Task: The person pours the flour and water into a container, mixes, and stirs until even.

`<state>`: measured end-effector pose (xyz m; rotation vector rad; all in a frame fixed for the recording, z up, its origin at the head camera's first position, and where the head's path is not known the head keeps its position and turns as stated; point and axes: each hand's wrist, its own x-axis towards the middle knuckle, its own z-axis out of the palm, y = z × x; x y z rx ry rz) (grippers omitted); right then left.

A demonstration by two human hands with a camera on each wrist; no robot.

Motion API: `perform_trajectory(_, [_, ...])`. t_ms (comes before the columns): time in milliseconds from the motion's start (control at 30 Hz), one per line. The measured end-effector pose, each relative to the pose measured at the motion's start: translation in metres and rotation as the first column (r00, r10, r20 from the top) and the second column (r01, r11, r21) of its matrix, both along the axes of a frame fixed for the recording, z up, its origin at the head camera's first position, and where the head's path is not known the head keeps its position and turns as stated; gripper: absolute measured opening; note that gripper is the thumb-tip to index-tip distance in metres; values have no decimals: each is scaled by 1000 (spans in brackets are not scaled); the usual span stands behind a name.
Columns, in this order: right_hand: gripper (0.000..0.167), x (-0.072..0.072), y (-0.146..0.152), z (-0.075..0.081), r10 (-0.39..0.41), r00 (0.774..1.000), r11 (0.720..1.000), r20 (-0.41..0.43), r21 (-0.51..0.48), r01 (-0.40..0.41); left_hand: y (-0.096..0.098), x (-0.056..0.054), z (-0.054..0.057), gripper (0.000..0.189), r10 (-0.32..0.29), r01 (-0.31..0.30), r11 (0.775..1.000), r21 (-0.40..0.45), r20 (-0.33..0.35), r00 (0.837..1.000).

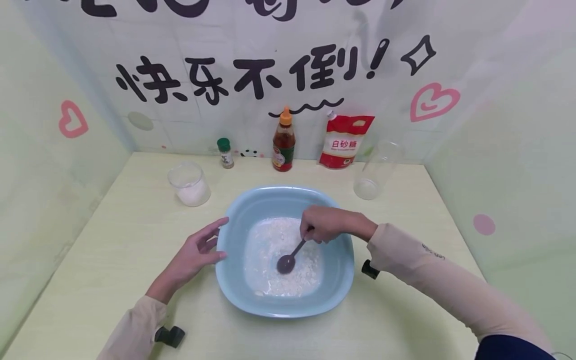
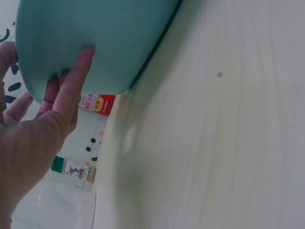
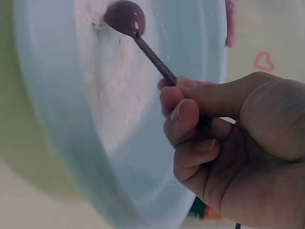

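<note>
A light blue plastic basin [image 1: 281, 310] stands on the table with white flour-like powder [image 1: 297, 285] spread wet and lumpy over its bottom. My right hand [image 1: 325, 224] reaches over the basin's right side and grips a dark brown spoon [image 1: 286, 263] by its handle. The spoon's bowl is low over the powder. In the right wrist view the thumb and curled fingers [image 3: 183, 112] close round the handle. On the basin's left side my left hand [image 1: 198, 254] rests against the outer wall, fingers spread; in the left wrist view one finger [image 2: 76, 78] lies straight along it.
Behind the basin stand a glass jar of white powder [image 1: 192, 192], a green-capped shaker [image 1: 225, 154], a sauce bottle with an orange cap [image 1: 283, 145], a red and white sugar pouch [image 1: 344, 142] and a tall clear glass [image 1: 371, 175]. Printed walls surround the table [image 1: 112, 225].
</note>
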<state>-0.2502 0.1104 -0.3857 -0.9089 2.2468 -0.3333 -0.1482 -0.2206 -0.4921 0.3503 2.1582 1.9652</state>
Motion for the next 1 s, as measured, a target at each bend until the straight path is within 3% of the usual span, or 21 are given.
perform_trajectory(200, [17,-19,14,4,-97,983,995,-152,-24,95,-1,0,0,74,-5,5,1000,4,-2,1000])
perform_trajectory(300, [16,-19,9,-1,-104,973,993,-206,-79,89,-1,0,0,74,-8,8,1000,4,-3,1000])
perform_trajectory(400, [16,-10,-1,-5,-62,978,993,-199,-114,40,0,-1,0,74,-6,6,1000,-1,-3,1000])
perform_trajectory(533, [17,0,-5,-6,4,992,994,-124,-110,-17,0,-1,-1,73,-3,3,1000,-10,-2,1000])
perform_trajectory(700, [18,-5,8,2,-15,1000,999,-27,-34,14,0,-2,-2,73,-5,5,1000,-8,-5,1000])
perform_trajectory(867, [16,-16,19,5,-139,981,990,-137,-31,136,0,-2,-2,73,-6,6,1000,-9,-7,1000])
perform_trajectory(1000, [16,-12,11,-2,-88,977,992,-196,-106,68,0,-2,-2,73,-6,6,1000,-11,-8,1000])
